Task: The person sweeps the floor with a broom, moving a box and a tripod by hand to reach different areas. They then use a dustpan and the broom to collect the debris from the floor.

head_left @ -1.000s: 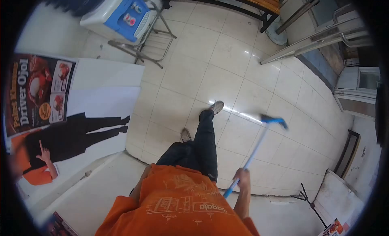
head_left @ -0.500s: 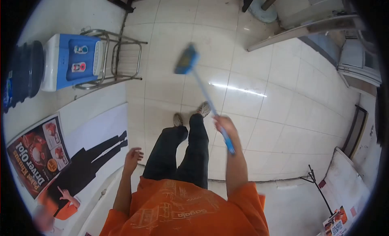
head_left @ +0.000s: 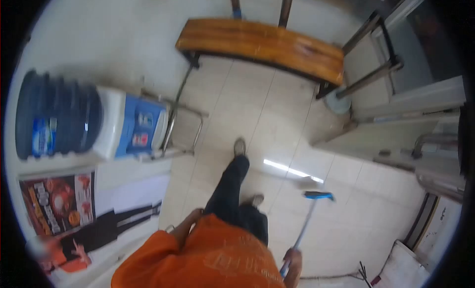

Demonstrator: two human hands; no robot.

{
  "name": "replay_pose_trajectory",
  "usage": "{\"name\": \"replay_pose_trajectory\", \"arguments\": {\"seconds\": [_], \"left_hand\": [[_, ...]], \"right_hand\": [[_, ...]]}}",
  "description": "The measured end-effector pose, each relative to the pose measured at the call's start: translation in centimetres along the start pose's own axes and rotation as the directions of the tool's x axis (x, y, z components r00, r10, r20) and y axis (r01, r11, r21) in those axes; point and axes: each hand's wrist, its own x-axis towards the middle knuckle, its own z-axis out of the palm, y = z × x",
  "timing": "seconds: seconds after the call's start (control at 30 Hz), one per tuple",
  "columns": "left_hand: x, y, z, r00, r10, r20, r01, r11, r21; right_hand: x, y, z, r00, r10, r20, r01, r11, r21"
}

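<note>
A broom (head_left: 308, 223) with a blue head, dark bristles and a light blue handle is in my right hand (head_left: 293, 259). The fingers wrap round the upper handle, low in the view and right of my body. The broom head (head_left: 319, 195) is out to the right, near or on the tiled floor; whether it touches cannot be made out. My left hand (head_left: 196, 215) hangs by my left thigh, partly covered by the orange shirt. Its fingers are blurred, and nothing held shows there.
A wooden bench (head_left: 262, 44) stands ahead across the tiled floor (head_left: 267, 115). On the left, a water dispenser (head_left: 141, 127) with a large bottle (head_left: 59, 115) sits on a metal-framed stand (head_left: 195, 134). A poster (head_left: 62, 204) hangs below. An open door panel (head_left: 346, 132) juts in from the right.
The broom has swung from ahead of my feet to the right side, and my right hand has dropped lower. My feet have stepped, and the bench has come into fuller view.
</note>
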Motion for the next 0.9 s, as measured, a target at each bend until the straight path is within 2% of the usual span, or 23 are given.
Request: {"name": "replay_pose_trajectory", "arguments": {"seconds": [0.03, 0.1, 0.17, 0.2, 0.23, 0.27, 0.3, 0.33, 0.37, 0.4, 0.43, 0.47, 0.5, 0.57, 0.63, 0.7, 0.73, 0.83, 0.9], "left_hand": [[2.2, 0.7, -3.1, 0.996, 0.09, 0.02, -0.092, 0.981, 0.17], [5.4, 2.4, -9.2, 0.99, 0.14, -0.034, -0.135, 0.983, 0.122], [6.7, 7.3, -16.2, 0.981, 0.175, -0.086, -0.168, 0.982, 0.09], [6.1, 12.2, -20.5, 0.993, 0.009, -0.119, -0.055, 0.919, -0.391], [5.6, 16.0, -23.9, 0.986, -0.156, -0.054, 0.054, 0.617, -0.785], [5.7, 17.8, -26.4, 0.981, -0.146, -0.128, 0.0, 0.659, -0.752], [6.6, 18.6, -28.0, 0.975, -0.124, -0.186, -0.046, 0.704, -0.709], [7.8, 16.9, -28.4, 0.962, -0.024, -0.271, -0.161, 0.751, -0.64], [7.8, 17.7, -30.2, 0.957, 0.018, -0.289, -0.148, 0.888, -0.436], [7.1, 19.6, -32.2, 0.956, 0.044, -0.29, -0.115, 0.966, -0.232], [7.5, 19.6, -32.9, 0.967, 0.061, -0.247, -0.112, 0.973, -0.2], [7.4, 18.9, -33.2, 0.961, -0.007, -0.275, -0.088, 0.939, -0.332], [6.9, 17.9, -33.7, 0.952, -0.082, -0.294, -0.064, 0.888, -0.456], [8.3, 14.0, -32.9, 0.965, -0.223, -0.141, 0.106, 0.817, -0.567], [8.8, 13.4, -32.2, 0.975, -0.213, -0.066, 0.157, 0.866, -0.475], [10.2, 11.2, -30.6, 0.986, -0.151, 0.064, 0.161, 0.971, -0.18], [10.3, 12.2, -30.3, 0.996, -0.076, 0.051, 0.08, 0.994, -0.08], [10.9, 17.7, -29.9, 0.996, -0.043, 0.073, 0.053, 0.988, -0.142], [12.4, 19.4, -29.0, 0.997, -0.013, 0.072, 0.035, 0.951, -0.308]], "right_hand": [[0.9, -2.3, 3.6, 0.932, 0.305, -0.196, -0.337, 0.929, -0.156], [0.0, -13.3, 14.4, 0.952, 0.296, -0.076, -0.305, 0.893, -0.332], [8.9, -15.1, 20.1, 0.852, 0.445, 0.275, -0.452, 0.891, -0.04], [11.2, -17.7, 24.9, 0.952, 0.112, 0.287, 0.018, 0.91, -0.415], [14.0, -24.3, 28.0, 0.667, 0.097, 0.739, -0.18, 0.983, 0.033], [21.3, -19.5, 32.3, 0.837, 0.053, 0.544, -0.113, 0.991, 0.078], [29.9, -17.2, 36.7, 0.766, 0.101, 0.635, -0.119, 0.993, -0.014], [33.1, -19.6, 40.6, 0.818, 0.095, 0.567, -0.052, 0.994, -0.091], [35.9, -21.9, 43.6, 0.789, -0.002, 0.615, -0.044, 0.997, 0.059], [38.3, -24.4, 45.2, 0.799, 0.06, 0.599, -0.035, 0.998, -0.053], [40.1, -25.8, 44.4, 0.854, 0.023, 0.519, 0.036, 0.994, -0.103], [41.7, -26.8, 42.5, 0.898, -0.015, 0.44, 0.098, 0.981, -0.165], [42.6, -27.9, 38.8, 0.924, 0.082, 0.373, -0.015, 0.983, -0.181], [43.2, -29.0, 29.9, 0.873, 0.051, 0.486, -0.148, 0.976, 0.163], [44.1, -26.9, 24.0, 0.946, -0.024, 0.325, -0.13, 0.887, 0.442], [41.2, -28.4, 19.7, 0.948, 0.053, 0.313, -0.277, 0.62, 0.734], [39.6, -27.6, 18.5, 0.955, 0.07, 0.289, -0.281, 0.524, 0.804], [33.7, -20.9, 15.1, 0.987, 0.021, 0.159, -0.145, 0.545, 0.826], [33.4, -9.4, 13.2, 0.992, 0.088, -0.094, 0.027, 0.573, 0.819]]}}
